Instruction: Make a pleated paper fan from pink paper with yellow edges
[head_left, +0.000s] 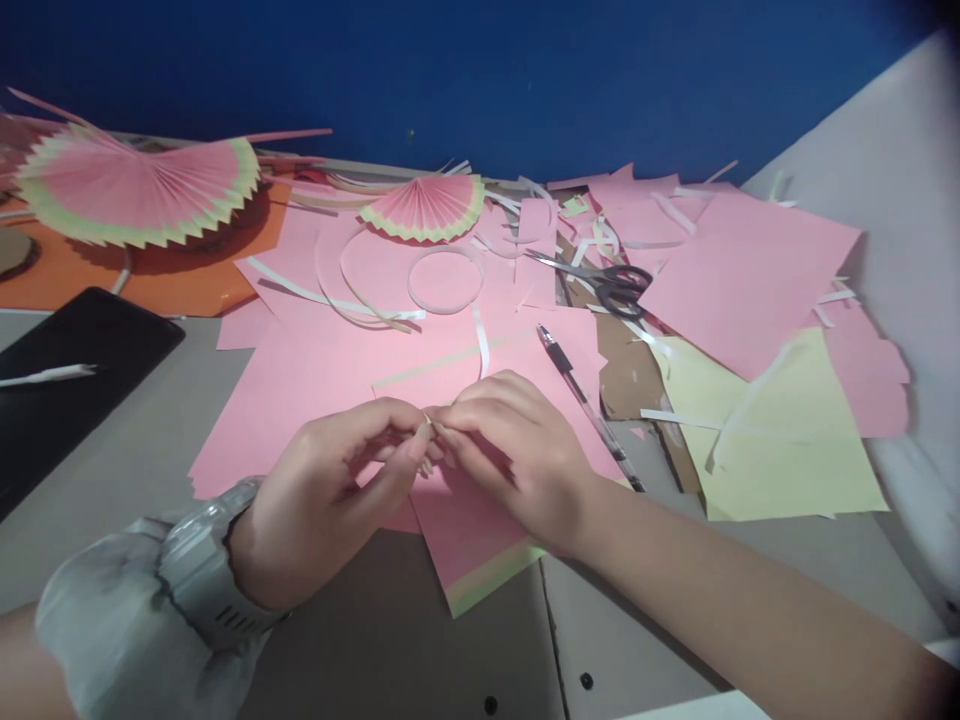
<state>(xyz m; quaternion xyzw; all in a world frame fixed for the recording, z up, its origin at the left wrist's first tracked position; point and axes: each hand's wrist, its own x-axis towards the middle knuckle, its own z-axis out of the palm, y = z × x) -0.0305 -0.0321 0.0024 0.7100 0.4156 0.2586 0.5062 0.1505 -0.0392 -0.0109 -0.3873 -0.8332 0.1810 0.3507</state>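
Fingertips of my left hand (322, 490) and my right hand (525, 450) meet in a pinch. Between them shows a tiny pale bit, too small to name. Under both hands lies a pink sheet of paper (476, 550) with light-green bands along its near and far edges. A narrow white strip (481, 340) lies just beyond my right hand. To the right of that hand, a black gel pen (571, 378) rests on the pink paper. My left wrist wears a pale watch (214, 550).
Two pleated pink paper fans with yellow-green edges, a large one (142, 190) and a smaller one (427, 208), stand at the back. Black scissors (621, 288) lie on scraps. A yellow sheet (795, 470) is at right, a black phone-like slab (82, 380) at left. A blue wall (480, 80) closes the back.
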